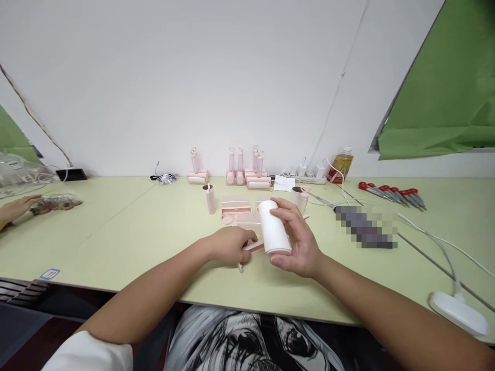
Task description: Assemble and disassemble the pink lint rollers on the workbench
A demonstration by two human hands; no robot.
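"See anything along the wall [193, 93]?"
"Find a power strip [315, 181] and, just right of it, a white-capped bottle [342, 166]."
"And farther right?"
"Note red-ended tools [394, 196] lined up on the worktop [116, 242], and nearer the front a white oval device [459, 313]."
"Far left?"
"Spot a black device [72, 174], then a coiled white cable [167, 179]."

Looks like small assy workshop: long tbl [135, 221] w/ matching pink roller units [259, 183], red-topped tools [393, 195] in row, pwr strip [314, 180].
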